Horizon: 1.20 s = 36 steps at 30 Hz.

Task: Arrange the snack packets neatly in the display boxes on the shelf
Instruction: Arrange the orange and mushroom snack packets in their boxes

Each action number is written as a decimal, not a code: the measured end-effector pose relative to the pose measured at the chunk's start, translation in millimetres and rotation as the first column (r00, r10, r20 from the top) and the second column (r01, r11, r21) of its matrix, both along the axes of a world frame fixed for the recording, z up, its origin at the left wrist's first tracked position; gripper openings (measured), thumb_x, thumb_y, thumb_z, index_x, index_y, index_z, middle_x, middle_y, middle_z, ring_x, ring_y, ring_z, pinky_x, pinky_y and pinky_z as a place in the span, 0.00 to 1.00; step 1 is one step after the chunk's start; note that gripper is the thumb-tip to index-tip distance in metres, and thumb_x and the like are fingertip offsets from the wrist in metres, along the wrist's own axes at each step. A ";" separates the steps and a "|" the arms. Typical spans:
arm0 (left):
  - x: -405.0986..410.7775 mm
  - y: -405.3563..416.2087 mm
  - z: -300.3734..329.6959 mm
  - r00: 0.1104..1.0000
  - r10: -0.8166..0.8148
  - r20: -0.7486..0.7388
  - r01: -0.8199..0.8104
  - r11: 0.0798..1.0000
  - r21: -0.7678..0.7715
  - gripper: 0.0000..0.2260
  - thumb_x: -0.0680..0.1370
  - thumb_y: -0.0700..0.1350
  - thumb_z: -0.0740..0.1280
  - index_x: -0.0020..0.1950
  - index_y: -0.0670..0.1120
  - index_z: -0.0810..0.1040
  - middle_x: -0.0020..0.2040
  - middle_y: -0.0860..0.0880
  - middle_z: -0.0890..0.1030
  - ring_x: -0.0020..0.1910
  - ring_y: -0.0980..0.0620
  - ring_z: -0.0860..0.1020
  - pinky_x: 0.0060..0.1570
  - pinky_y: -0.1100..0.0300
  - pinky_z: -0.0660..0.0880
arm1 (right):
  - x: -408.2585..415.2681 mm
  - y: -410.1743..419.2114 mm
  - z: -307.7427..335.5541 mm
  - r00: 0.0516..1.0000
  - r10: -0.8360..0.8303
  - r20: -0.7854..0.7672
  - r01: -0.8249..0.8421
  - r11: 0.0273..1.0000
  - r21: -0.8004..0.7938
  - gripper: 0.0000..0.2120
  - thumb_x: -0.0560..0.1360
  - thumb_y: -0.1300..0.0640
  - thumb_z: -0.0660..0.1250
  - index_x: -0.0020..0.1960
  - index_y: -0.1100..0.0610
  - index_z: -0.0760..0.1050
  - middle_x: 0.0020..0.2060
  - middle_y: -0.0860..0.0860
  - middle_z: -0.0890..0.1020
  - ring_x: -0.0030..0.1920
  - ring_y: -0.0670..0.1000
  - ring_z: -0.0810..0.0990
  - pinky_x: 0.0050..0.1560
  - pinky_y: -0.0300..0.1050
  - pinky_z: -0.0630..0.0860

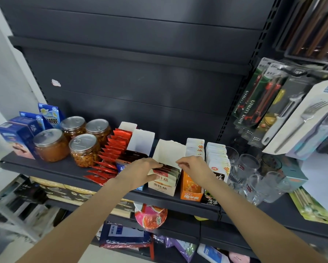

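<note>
A cream display box (165, 184) stands at the shelf's front, its tall back flap raised, with a row of brown-and-red snack packets (167, 172) upright in its front half. My left hand (140, 170) rests on the box's left side, its fingers curled onto the tops of the front packets. My right hand (192, 164) hovers over the box's right wall with fingers bent, thumb near the packets; whether it pinches one I cannot tell. Left of the box stand a dark-packet box (134, 156) and a line of red packets (112, 154).
An orange box (190, 188) and a box of white packets (217, 162) stand to the right, then glass mugs (248, 173). Four jars (83, 149) and blue cartons (20, 135) fill the shelf's left. Utensil packs (284, 111) hang at the right. Lower shelves hold mixed goods.
</note>
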State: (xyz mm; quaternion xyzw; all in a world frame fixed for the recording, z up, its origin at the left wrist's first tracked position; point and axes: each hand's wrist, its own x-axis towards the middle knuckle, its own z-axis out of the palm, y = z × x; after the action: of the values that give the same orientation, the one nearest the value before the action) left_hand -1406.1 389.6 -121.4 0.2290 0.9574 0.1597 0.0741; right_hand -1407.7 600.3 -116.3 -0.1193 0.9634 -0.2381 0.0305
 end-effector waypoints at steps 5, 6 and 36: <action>1.6 -2.7 0.4 0.998 -0.049 -0.025 0.047 0.997 -0.063 0.22 0.79 0.47 0.64 0.74 0.53 0.65 0.72 0.53 0.68 0.70 0.53 0.67 0.69 0.58 0.65 | -4.7 -9.8 -4.2 0.999 0.008 0.032 -0.012 0.995 0.104 0.13 0.78 0.59 0.61 0.61 0.53 0.77 0.57 0.52 0.81 0.54 0.52 0.79 0.56 0.44 0.76; 1.6 -2.8 0.3 0.998 -0.057 -0.032 0.055 0.996 -0.072 0.22 0.79 0.46 0.63 0.74 0.53 0.65 0.72 0.53 0.68 0.70 0.53 0.67 0.70 0.58 0.64 | -6.2 -11.2 -4.7 1.000 0.011 0.014 -0.013 0.990 0.137 0.13 0.79 0.60 0.60 0.60 0.53 0.78 0.56 0.52 0.81 0.53 0.52 0.80 0.53 0.46 0.77; -0.8 -0.8 73.2 0.602 -0.037 0.797 -0.793 0.085 0.603 0.11 0.80 0.46 0.63 0.53 0.38 0.78 0.47 0.41 0.84 0.44 0.50 0.83 0.41 0.61 0.79 | 32.6 19.3 100.5 0.946 -0.239 -0.221 0.012 0.704 -0.710 0.07 0.72 0.64 0.70 0.42 0.53 0.82 0.43 0.49 0.84 0.43 0.40 0.81 0.45 0.29 0.74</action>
State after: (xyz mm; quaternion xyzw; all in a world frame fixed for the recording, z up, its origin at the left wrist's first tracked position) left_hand -1406.9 388.7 -48.1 -0.1360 0.5693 0.7889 0.1872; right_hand -1375.1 619.6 -15.8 -0.0897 0.8001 -0.5656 -0.1783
